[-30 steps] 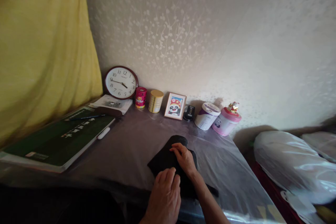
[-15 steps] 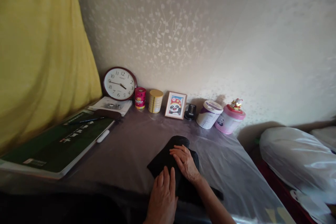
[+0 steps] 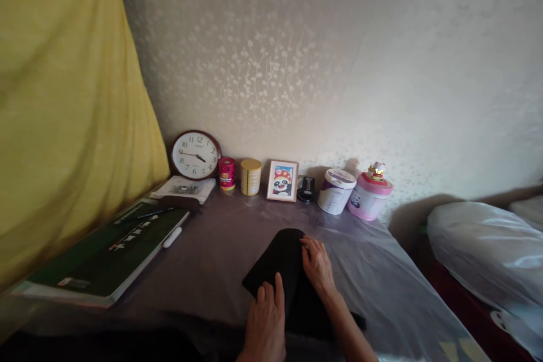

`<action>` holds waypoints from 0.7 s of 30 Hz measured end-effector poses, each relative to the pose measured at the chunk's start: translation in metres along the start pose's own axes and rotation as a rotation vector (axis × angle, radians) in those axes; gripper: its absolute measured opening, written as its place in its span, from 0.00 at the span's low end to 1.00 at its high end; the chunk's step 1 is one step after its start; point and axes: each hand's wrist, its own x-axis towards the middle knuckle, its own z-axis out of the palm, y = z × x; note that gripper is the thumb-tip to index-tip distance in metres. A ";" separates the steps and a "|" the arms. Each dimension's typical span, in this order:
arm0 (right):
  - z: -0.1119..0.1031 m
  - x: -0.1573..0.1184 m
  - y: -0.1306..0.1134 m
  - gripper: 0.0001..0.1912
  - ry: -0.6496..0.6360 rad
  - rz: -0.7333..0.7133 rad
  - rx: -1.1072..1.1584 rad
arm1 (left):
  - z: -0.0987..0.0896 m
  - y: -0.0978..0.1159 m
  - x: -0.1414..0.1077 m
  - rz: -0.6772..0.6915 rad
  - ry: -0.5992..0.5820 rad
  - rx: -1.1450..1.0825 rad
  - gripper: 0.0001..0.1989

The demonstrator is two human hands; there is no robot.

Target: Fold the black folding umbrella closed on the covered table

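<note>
A piece of black cloth (image 3: 275,263), folded over itself, lies on the covered table. Its exact kind does not show. My left hand (image 3: 266,319) rests over its lower left part, index finger stretched out and the other fingers loosely bent, gripping nothing visible. At the upper right edge of the cloth, my right hand (image 3: 319,266) lies with fingers apart and slightly bent, touching the fabric. Its palm side is hidden. A narrow dark end of the cloth sticks out to the right beyond my right forearm.
Along the wall stand a clock (image 3: 195,154), a red can (image 3: 227,174), a yellow can (image 3: 250,177), a framed panda picture (image 3: 282,181), a small black device (image 3: 306,189), a white tub (image 3: 336,191) and a pink tub (image 3: 370,196). A green book (image 3: 106,254) lies left.
My right hand has slid right from the middle of the cloth to its edge. My left hand's fingers have bent except the index. The cloth's top looks smoother; the view has tilted slightly.
</note>
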 end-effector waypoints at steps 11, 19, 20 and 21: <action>0.006 -0.038 -0.005 0.27 -0.097 0.144 0.226 | -0.006 -0.012 0.004 0.003 -0.001 -0.126 0.43; -0.011 -0.012 0.012 0.18 0.038 0.279 0.652 | -0.049 -0.046 0.005 0.097 0.028 -0.740 0.41; -0.016 -0.007 0.019 0.18 0.072 0.390 0.720 | -0.060 -0.050 0.002 0.165 0.054 -0.848 0.39; -0.020 -0.003 0.026 0.19 0.084 0.482 0.807 | -0.071 -0.054 -0.001 0.189 0.065 -0.933 0.37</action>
